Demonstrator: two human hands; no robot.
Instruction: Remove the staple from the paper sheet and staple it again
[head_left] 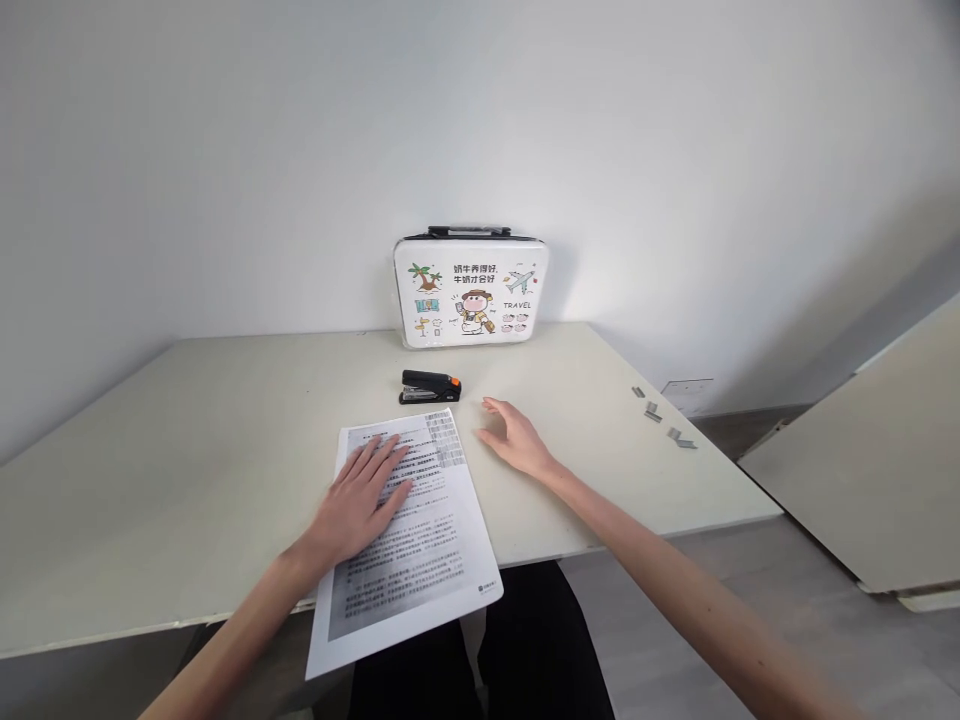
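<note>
My left hand [364,500] lies flat on a sheet of printed paper [442,540], fingers stretched out over its upper left part. The paper's lower end sticks out past the table's front edge, above my lap. Whether it is one sheet or a stack, I cannot tell. Just beyond the paper's top edge rests a black stapler [430,387] with an orange part at its right end. My right hand [516,438] is to the right of the paper and stapler, touching neither, its fingers partly curled with a gap between thumb and forefinger.
A white carrying case [471,292] with cartoon prints and a black handle stands at the table's back, against the wall. Several strips of staples [652,411] lie near the right edge of the pale table [225,450]. A light panel [870,450] stands beyond at the right.
</note>
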